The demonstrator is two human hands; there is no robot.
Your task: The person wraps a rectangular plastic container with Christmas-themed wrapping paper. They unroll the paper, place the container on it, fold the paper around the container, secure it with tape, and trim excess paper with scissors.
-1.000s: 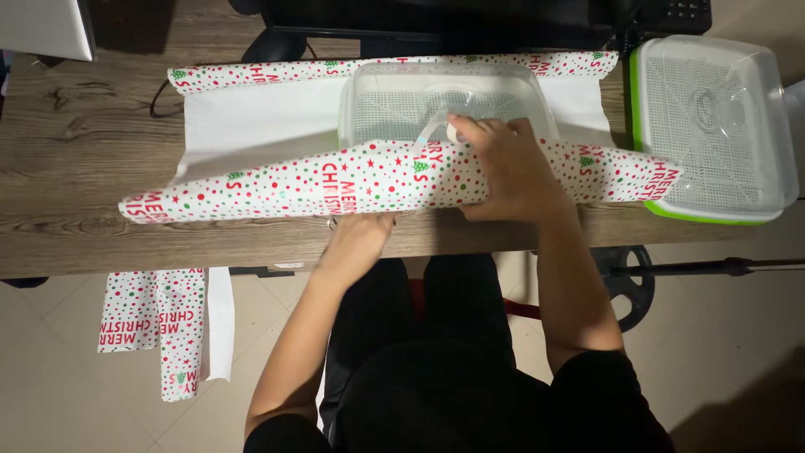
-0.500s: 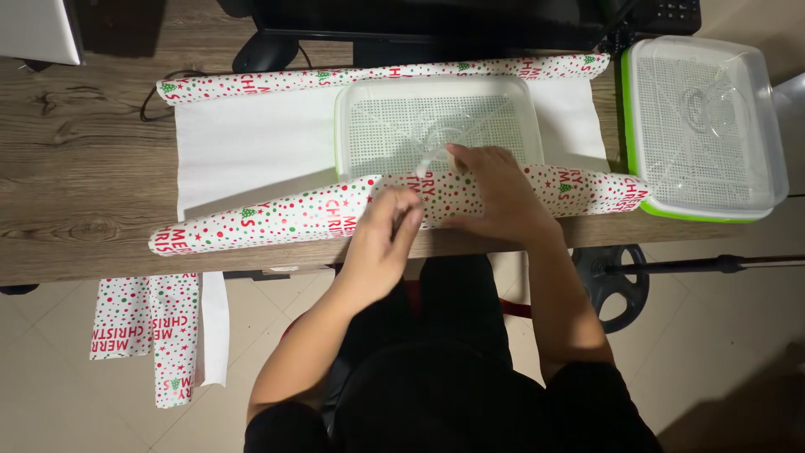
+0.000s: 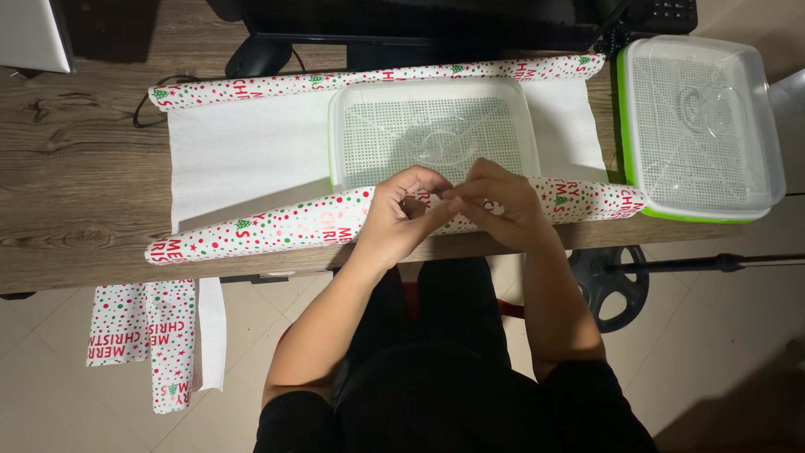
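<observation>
A sheet of dotted festive wrapping paper [image 3: 243,151] lies white side up on the wooden desk [image 3: 75,168]. Its near edge [image 3: 251,231] is curled over towards a clear-lidded, green-based plastic container [image 3: 432,126] standing on the sheet. My two hands meet above that curled edge, in front of the container. My left hand [image 3: 390,226] grips a small tape roll [image 3: 412,204]. The fingertips of my right hand [image 3: 503,210] pinch at the roll's loose end, touching the left hand's fingers.
A second lidded green container [image 3: 700,126] stands at the desk's right end. The paper's far edge is a rolled tube [image 3: 335,80] before a dark monitor base [image 3: 402,33] and a mouse [image 3: 256,54]. Paper scraps [image 3: 151,335] lie on the floor, left.
My left hand came up from under the desk edge to the right hand and took the tape roll. The paper's near edge dropped back and curled towards the desk front.
</observation>
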